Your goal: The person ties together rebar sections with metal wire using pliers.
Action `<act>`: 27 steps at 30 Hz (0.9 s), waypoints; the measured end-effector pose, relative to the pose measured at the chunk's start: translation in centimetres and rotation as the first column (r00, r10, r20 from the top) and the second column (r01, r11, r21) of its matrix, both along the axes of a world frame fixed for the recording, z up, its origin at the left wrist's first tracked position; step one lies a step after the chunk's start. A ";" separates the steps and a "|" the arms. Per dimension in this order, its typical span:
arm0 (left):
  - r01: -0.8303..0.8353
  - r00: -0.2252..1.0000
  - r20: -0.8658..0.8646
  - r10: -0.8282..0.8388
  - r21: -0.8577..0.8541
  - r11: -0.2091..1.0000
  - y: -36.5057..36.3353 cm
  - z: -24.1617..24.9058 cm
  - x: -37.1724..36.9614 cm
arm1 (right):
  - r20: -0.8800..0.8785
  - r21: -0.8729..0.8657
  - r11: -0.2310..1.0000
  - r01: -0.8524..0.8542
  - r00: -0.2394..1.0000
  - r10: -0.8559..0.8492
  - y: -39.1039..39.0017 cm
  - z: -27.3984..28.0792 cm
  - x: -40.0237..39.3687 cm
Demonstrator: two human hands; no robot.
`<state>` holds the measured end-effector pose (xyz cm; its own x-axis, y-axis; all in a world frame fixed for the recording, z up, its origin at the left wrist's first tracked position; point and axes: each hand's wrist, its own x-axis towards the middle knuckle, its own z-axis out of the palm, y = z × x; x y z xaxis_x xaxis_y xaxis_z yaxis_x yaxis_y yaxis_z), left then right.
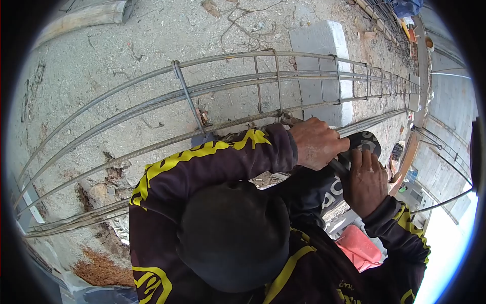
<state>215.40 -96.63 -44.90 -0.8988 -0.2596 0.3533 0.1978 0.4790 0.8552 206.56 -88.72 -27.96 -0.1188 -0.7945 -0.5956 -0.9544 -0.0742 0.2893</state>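
My left hand is closed, knuckles up, right beside the lower bar of a long rebar cage. Small metal shows at the bar next to its wrist; what the fingers hold is hidden. My right hand is closed just below and to the right, its fingers curled round the end of a dark grey handle-like piece. Under both hands is a leg in black trousers with white lettering, the knee bent. Black-and-yellow sleeves cover both arms. A round black cloth shape fills the lower middle, hiding what is beneath.
A pale concrete block lies behind the cage. More loose rebar runs along the lower left. A red plastic object stands under my right forearm. A curved pipe-like piece lies at top left, and a wooden board at right.
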 end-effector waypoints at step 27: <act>0.099 0.995 -0.010 -0.101 -0.137 0.986 0.7 2.8 0.6 | -0.140 0.749 -0.138 0.648 -0.048 -0.989 -2.9 -0.7 -1.3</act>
<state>215.95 -95.92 -42.10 -0.9116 -0.1171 0.3941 0.2641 0.5681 0.7795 205.30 -91.61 -28.70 -0.0565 0.2598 -0.9640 -0.2222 0.9381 0.2658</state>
